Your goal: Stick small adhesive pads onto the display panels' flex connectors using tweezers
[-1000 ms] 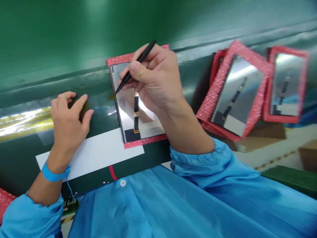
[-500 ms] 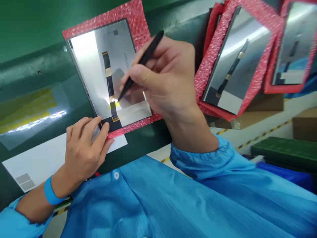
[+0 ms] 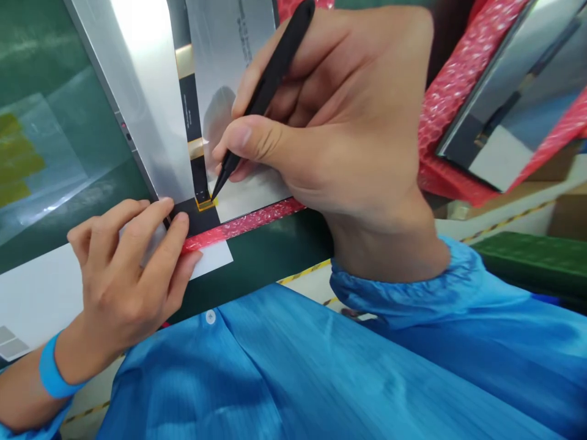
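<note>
Dark green, glossy work surface [image 3: 279, 247] lay beneath the hands, and yellow-and-black striped floor tape [image 3: 305, 272] showed past its edge toward six o'clock. At ten o'clock, running out of the top of view, sat a silver rectangular display panel [image 3: 137, 79] on pink bubble wrap [image 3: 250, 223]. Down its back ran a black ribbon cable with gold bands [image 3: 190, 107], its orange-edged foot at the panel's near end. The right hand [image 3: 362, 116], toward one o'clock, was closed round a slim black pen-shaped tool [image 3: 275, 76], thumb and fingers pinching the shaft; its tip pointed to seven o'clock, right at that foot (touching or just above, I could not tell). Toward nine o'clock, the left hand [image 3: 132, 263] had its fingers loosely bent, fingertips at the panel's near corner and thumb beside the pink edge; whether it gripped or merely rested there was unclear. Below its wrist lay part of a flat white sheet [image 3: 46, 281], and beyond, between nine and ten o'clock, clear film with yellow patches [image 3: 21, 159]. At two o'clock a second silver panel [image 3: 499, 156] lay tilted on its own pink wrapping [image 3: 447, 104].
</note>
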`<state>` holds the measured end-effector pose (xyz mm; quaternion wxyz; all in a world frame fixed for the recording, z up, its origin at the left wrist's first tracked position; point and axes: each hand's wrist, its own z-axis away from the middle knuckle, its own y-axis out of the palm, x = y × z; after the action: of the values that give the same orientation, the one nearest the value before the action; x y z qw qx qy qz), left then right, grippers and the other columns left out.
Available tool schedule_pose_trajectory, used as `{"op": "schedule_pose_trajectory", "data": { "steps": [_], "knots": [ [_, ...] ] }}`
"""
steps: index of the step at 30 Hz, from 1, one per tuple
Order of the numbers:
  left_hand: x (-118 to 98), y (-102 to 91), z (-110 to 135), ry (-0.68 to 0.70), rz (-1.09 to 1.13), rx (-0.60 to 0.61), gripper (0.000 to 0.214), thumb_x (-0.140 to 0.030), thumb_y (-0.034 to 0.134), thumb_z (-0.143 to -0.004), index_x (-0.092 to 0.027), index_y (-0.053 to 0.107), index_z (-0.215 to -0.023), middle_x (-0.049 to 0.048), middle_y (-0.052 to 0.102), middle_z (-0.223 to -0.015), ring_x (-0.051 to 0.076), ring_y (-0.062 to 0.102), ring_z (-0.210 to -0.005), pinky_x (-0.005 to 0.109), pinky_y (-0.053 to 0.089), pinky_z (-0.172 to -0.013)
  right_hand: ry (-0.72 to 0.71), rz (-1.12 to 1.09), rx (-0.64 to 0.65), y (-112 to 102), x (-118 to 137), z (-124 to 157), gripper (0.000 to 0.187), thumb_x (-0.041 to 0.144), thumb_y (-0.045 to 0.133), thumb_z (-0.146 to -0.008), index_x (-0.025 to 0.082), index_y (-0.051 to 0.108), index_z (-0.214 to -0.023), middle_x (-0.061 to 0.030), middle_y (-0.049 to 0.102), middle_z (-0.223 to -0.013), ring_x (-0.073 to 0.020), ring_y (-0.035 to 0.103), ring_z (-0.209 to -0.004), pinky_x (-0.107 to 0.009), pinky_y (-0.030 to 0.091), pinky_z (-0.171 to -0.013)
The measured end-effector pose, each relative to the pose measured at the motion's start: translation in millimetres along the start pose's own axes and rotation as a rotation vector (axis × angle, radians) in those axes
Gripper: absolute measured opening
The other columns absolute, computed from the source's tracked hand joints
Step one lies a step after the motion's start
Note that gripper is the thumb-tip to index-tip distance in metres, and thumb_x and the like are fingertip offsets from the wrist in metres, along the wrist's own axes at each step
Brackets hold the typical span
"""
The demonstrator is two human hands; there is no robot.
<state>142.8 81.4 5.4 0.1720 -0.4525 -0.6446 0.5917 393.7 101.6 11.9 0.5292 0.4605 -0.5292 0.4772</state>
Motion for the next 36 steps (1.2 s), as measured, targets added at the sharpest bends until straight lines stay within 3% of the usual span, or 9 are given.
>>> {"op": "schedule_pose_trajectory", "data": {
  "steps": [11, 16, 21, 25, 29, 33, 36],
  "knots": [
    [-1.7, 0.0, 0.9, -0.028, -0.014, 0.018, 0.05, -0.034, 0.074, -0.1, -0.029, 0.059, -0.147, 0.0136, 0.071, -0.148, 0.04, 0.068, -0.133, 0.066, 0.05, -0.097, 0.07, 0.109, -0.014, 2.1, 9.9, -1.8, 0.043, 0.051, 0.102, -0.076, 0.031, 0.064, -0.07, 0.0004, 0.077, -0.085, -0.0259, 0.073, -0.072, -0.042, 0.065, -0.057],
    [-2.0, -0.1, 1.5, -0.036, -0.004, 0.022, 0.053, -0.036, 0.075, -0.099, -0.028, 0.06, -0.149, 0.0136, 0.07, -0.149, 0.042, 0.068, -0.133, 0.067, 0.049, -0.099, 0.03, 0.079, -0.019, 1.6, 8.8, -1.4, 0.041, 0.041, 0.103, -0.079, 0.031, 0.065, -0.066, 0.0001, 0.078, -0.086, -0.025, 0.074, -0.073, -0.041, 0.063, -0.056],
    [-0.1, 1.7, 4.1, -0.021, -0.031, 0.022, 0.058, -0.04, 0.076, -0.099, -0.027, 0.059, -0.152, 0.013, 0.068, -0.15, 0.041, 0.068, -0.132, 0.065, 0.049, -0.1, 0.036, 0.139, -0.018, 0.3, 7.5, -2.0, 0.04, 0.047, 0.1, -0.082, 0.031, 0.065, -0.072, 0.002, 0.075, -0.084, -0.0244, 0.073, -0.074, -0.04, 0.062, -0.057],
    [-1.1, 3.2, 3.3, -0.053, -0.041, 0.069, 0.063, -0.045, 0.073, -0.101, -0.036, 0.052, -0.16, 0.0107, 0.066, -0.152, 0.04, 0.066, -0.133, 0.066, 0.047, -0.104, 0.05, 0.181, -0.031, 1.4, 8.6, -1.9, 0.042, 0.051, 0.1, -0.079, 0.032, 0.063, -0.072, 0.0019, 0.073, -0.082, -0.0264, 0.075, -0.08, -0.039, 0.064, -0.061],
    [-4.2, 1.8, 0.4, -0.076, -0.043, 0.162, 0.073, -0.047, 0.073, -0.101, -0.034, 0.046, -0.167, 0.0184, 0.06, -0.152, 0.047, 0.058, -0.139, 0.069, 0.045, -0.105, -0.015, 0.185, -0.03, 0.6, 8.8, -1.5, 0.036, 0.037, 0.098, -0.083, 0.031, 0.063, -0.073, 0.0009, 0.072, -0.082, -0.025, 0.073, -0.076, -0.039, 0.06, -0.062],
    [-7.9, -1.2, -2.5, -0.097, -0.002, 0.208, 0.075, -0.044, 0.072, -0.101, -0.035, 0.043, -0.169, 0.0184, 0.059, -0.154, 0.05, 0.054, -0.144, 0.074, 0.038, -0.113, -0.034, 0.176, -0.095, -3.6, 5.0, -1.9, 0.035, 0.011, 0.083, -0.091, 0.03, 0.058, -0.076, 0.0009, 0.07, -0.082, -0.0232, 0.072, -0.074, -0.038, 0.058, -0.061],
    [-11.9, -2.5, -7.1, -0.093, -0.054, 0.218, 0.072, -0.049, 0.069, -0.103, -0.034, 0.044, -0.169, 0.0197, 0.06, -0.15, 0.051, 0.053, -0.145, 0.077, 0.033, -0.116, -0.057, 0.092, -0.162, -4.6, 0.1, -2.1, 0.026, 0.006, 0.076, -0.095, 0.026, 0.062, -0.085, 0.0008, 0.069, -0.079, -0.0201, 0.067, -0.064, -0.037, 0.056, -0.054]
  ]
}}
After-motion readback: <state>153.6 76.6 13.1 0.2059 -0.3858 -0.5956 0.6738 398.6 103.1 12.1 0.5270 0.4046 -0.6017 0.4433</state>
